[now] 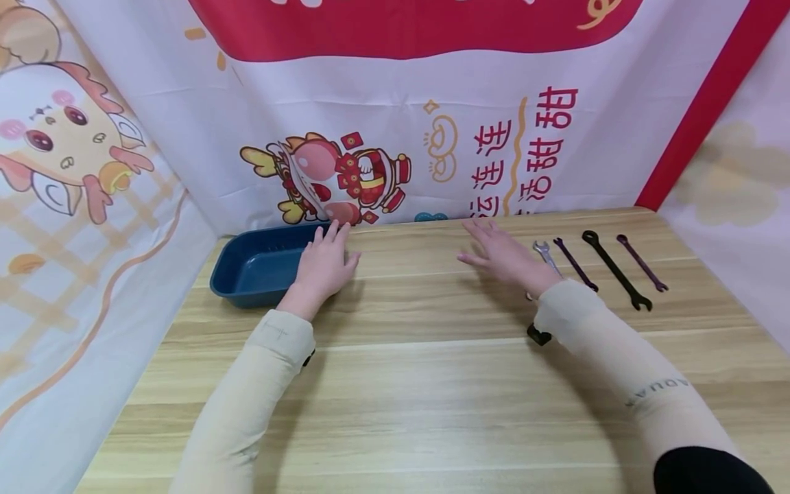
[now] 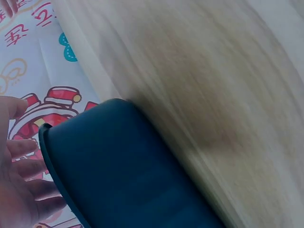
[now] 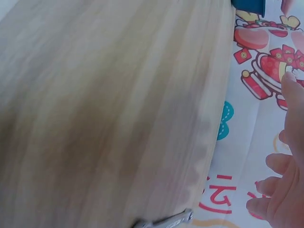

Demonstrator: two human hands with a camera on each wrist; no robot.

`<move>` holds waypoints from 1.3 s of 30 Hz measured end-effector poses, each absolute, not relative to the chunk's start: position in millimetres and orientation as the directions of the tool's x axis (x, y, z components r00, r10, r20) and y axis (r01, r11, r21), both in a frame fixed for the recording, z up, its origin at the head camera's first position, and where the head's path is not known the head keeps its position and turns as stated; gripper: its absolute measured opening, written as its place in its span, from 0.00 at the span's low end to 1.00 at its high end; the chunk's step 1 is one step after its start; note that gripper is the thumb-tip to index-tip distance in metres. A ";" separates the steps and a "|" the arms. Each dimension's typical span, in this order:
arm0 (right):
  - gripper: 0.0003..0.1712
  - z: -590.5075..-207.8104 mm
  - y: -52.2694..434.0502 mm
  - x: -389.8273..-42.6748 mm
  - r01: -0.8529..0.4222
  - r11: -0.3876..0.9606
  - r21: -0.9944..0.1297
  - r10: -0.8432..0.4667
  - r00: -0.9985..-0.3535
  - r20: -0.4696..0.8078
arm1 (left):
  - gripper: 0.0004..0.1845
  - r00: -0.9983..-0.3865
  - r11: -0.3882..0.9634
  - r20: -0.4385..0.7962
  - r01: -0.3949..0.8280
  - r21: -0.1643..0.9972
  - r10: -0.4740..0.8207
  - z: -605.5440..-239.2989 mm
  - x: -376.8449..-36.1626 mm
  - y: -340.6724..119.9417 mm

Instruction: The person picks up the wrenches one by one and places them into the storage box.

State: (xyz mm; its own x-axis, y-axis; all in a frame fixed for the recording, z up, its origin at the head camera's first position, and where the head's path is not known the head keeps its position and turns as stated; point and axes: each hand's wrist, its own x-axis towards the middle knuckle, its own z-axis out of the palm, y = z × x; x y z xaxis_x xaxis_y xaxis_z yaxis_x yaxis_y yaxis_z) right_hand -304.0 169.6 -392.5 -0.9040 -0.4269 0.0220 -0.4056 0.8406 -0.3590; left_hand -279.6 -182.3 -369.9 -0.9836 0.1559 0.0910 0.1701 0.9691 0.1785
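Note:
My left hand (image 1: 324, 264) hovers with straight fingers over the right end of a dark blue tray (image 1: 256, 271), holding nothing; the left wrist view shows its fingers (image 2: 21, 190) beside the tray's wall (image 2: 128, 175). Over the wooden table (image 1: 407, 370), my right hand (image 1: 503, 254) is spread open and empty, just left of a silver wrench (image 1: 546, 255). That silver wrench (image 3: 166, 221) shows at the bottom edge of the right wrist view, near my right fingers (image 3: 280, 194).
Three dark wrenches lie in a row at the table's back right: one (image 1: 575, 264), a larger one (image 1: 616, 269) and one (image 1: 642, 263). A printed cloth backdrop (image 1: 395, 123) walls in the back and both sides.

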 end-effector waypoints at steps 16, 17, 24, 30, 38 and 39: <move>0.49 -384.7 216.5 -295.9 -0.282 0.838 -0.466 -0.322 -0.947 -0.007 | 0.37 -0.984 0.968 0.041 0.177 0.180 0.173 -387.1 -280.7 -192.7; 0.49 -385.4 219.5 -295.4 -0.279 0.838 -0.468 -0.317 -0.948 -0.002 | 0.37 -0.983 0.968 0.042 0.181 0.176 0.176 -388.5 -280.4 -192.9; 0.47 -397.0 241.2 -294.9 -0.266 0.843 -0.467 -0.293 -0.956 0.017 | 0.39 -0.979 0.963 0.039 0.205 0.174 0.201 -395.4 -275.9 -193.2; 0.47 -407.4 260.8 -294.8 -0.244 0.853 -0.462 -0.272 -0.962 0.004 | 0.40 -0.970 0.961 0.059 0.242 0.131 0.236 -401.1 -274.8 -194.6; 0.48 -411.2 278.5 -294.3 -0.222 0.865 -0.450 -0.248 -0.969 0.000 | 0.38 -0.971 0.963 0.048 0.239 0.123 0.235 -399.9 -273.0 -192.8; 0.48 -410.6 280.6 -293.3 -0.214 0.867 -0.449 -0.242 -0.970 -0.004 | 0.38 -0.971 0.963 0.045 0.241 0.124 0.237 -400.4 -273.7 -192.2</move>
State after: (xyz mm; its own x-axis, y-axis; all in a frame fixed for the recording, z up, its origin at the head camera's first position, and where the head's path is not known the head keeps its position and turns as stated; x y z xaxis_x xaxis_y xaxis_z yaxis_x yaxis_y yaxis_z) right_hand -293.3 280.6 -410.6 -0.9703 -0.2419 -0.0037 -0.2145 0.8672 -0.4493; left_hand -273.7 -192.2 -400.4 -0.9705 0.2366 0.0452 0.2405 0.9626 0.1245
